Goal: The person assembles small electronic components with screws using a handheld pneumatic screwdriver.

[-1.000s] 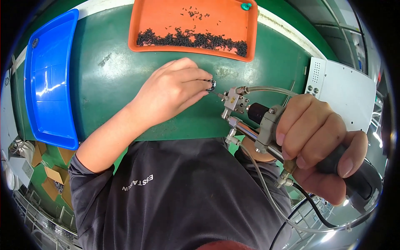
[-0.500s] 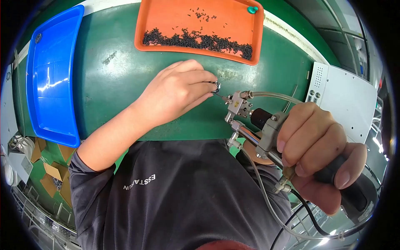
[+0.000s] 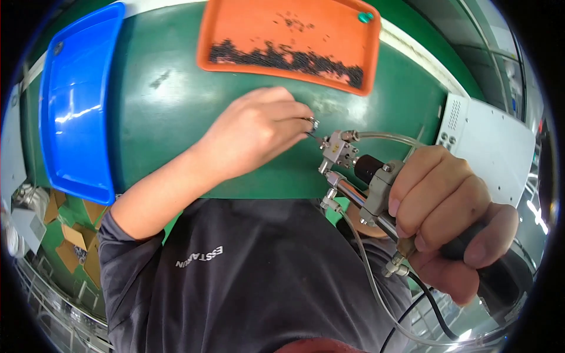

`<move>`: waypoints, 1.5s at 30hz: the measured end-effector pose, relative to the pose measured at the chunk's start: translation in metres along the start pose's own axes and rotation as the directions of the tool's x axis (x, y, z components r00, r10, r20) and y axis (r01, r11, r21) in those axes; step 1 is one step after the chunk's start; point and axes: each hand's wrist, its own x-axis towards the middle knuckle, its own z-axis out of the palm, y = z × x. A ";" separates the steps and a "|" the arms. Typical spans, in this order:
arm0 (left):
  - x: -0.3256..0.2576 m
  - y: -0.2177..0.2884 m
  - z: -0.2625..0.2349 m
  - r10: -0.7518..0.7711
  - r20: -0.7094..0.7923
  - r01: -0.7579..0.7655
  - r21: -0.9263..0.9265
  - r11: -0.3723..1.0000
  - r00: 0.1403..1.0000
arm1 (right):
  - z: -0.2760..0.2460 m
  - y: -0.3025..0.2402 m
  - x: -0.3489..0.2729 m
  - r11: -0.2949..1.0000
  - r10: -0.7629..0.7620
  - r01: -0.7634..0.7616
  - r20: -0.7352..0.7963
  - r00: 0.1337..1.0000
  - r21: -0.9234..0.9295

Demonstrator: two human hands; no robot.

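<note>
Over the green work surface (image 3: 159, 135), my left hand (image 3: 253, 135) is closed, its fingertips pinching a small shiny metal part (image 3: 315, 123). Most of that part is hidden by the fingers. My right hand (image 3: 447, 203) wraps round the dark handle of a dispensing gun (image 3: 340, 147) with a metal valve block and hoses. Its thin needle points left and ends close beside the small part; I cannot tell whether they touch.
An orange tray (image 3: 282, 70) at the far side holds many small black pieces and a green object (image 3: 365, 17). On the left lies a blue tray (image 3: 76, 135). A pale metal box (image 3: 494, 141) stands at right. A clear hose (image 3: 368, 259) hangs from the gun.
The trays and table have shifted slightly in the picture as the view moved. Both hands keep their grips, and the needle stays close to the small part.
</note>
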 end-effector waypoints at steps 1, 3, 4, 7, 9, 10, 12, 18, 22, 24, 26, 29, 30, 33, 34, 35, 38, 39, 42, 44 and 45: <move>0.000 0.004 0.000 0.014 -0.004 -0.014 0.009 1.000 1.000 | 0.004 0.001 0.004 0.999 -0.032 0.033 -0.016 0.999 0.007; -0.001 0.001 0.008 0.118 0.115 -0.131 0.113 0.985 0.986 | 0.008 0.001 0.006 0.999 -0.040 0.039 -0.067 0.997 -0.022; 0.001 -0.002 0.015 0.134 0.102 -0.142 0.070 0.987 0.986 | 0.005 -0.007 -0.002 1.000 0.026 -0.025 -0.145 0.989 0.011; -0.009 -0.003 0.016 0.106 0.055 -0.111 0.099 0.989 0.993 | 0.019 0.006 -0.010 1.000 -0.017 0.016 -0.249 0.968 -0.006; -0.010 0.009 0.014 0.073 0.021 -0.074 0.050 0.996 0.997 | 0.012 -0.003 -0.020 0.991 -0.134 0.130 -0.229 0.964 -0.033; -0.011 0.011 0.014 0.081 -0.001 -0.080 0.051 0.995 0.997 | 0.005 -0.013 -0.024 0.980 -0.193 0.196 -0.252 0.948 -0.013; -0.016 0.015 -0.009 0.094 -0.011 -0.089 0.210 0.974 0.996 | -0.005 -0.030 -0.029 0.958 -0.252 0.279 -0.289 0.924 0.057; -0.028 -0.008 -0.152 0.065 -0.260 0.123 0.644 0.756 0.964 | -0.013 -0.021 -0.021 0.949 -0.287 0.310 -0.247 0.926 0.061; -0.069 -0.074 -0.227 -0.264 -0.400 0.470 0.613 0.635 0.878 | -0.012 -0.020 -0.019 0.945 -0.309 0.327 -0.278 0.909 0.018; -0.082 -0.094 -0.243 -0.298 -0.349 0.455 0.586 0.671 0.889 | -0.017 -0.016 -0.019 0.951 -0.293 0.308 -0.287 0.912 0.005; -0.084 -0.114 -0.266 -0.285 -0.404 0.481 0.562 0.673 0.870 | -0.016 -0.021 -0.014 0.973 -0.218 0.230 -0.227 0.949 0.025; -0.085 -0.193 -0.320 -0.356 -0.639 0.661 0.333 0.672 0.683 | -0.016 -0.020 -0.017 0.979 -0.194 0.203 -0.235 0.952 0.014; -0.095 -0.232 -0.353 -0.280 -0.647 0.665 0.482 0.570 0.709 | -0.016 -0.023 -0.017 0.976 -0.208 0.217 -0.237 0.949 0.011; -0.125 -0.292 -0.422 -0.265 -0.773 0.817 0.552 0.168 0.577 | -0.021 -0.025 -0.018 0.984 -0.172 0.176 -0.189 0.967 0.008; -0.120 -0.305 -0.428 -0.338 -0.788 0.850 0.519 0.084 0.514 | -0.019 -0.029 -0.017 0.985 -0.171 0.168 -0.199 0.965 -0.034; -0.122 -0.317 -0.426 -0.382 -0.820 0.881 0.471 -0.027 0.427 | -0.018 -0.026 -0.016 0.989 -0.147 0.143 -0.184 0.972 -0.037; -0.142 -0.356 -0.435 -0.501 -0.824 0.887 0.412 -0.208 0.265 | -0.021 -0.011 -0.022 0.963 -0.269 0.266 -0.262 0.927 -0.049; -0.130 -0.383 -0.406 -0.614 -0.752 0.916 0.385 -0.115 0.239 | -0.016 -0.003 -0.016 0.964 -0.262 0.242 -0.257 0.930 -0.110; -0.178 -0.409 -0.456 -0.628 -0.724 0.880 0.457 -0.127 0.285 | -0.043 -0.004 -0.006 0.982 -0.189 0.188 -0.060 0.980 -0.013; -0.206 -0.365 -0.547 -0.421 -0.700 0.775 0.632 0.012 0.577 | -0.052 -0.021 -0.024 0.969 -0.235 0.242 -0.129 0.963 0.042; -0.199 -0.383 -0.537 -0.340 -0.644 0.663 0.745 -0.073 0.686 | -0.049 -0.017 -0.019 0.972 -0.232 0.235 -0.166 0.959 -0.001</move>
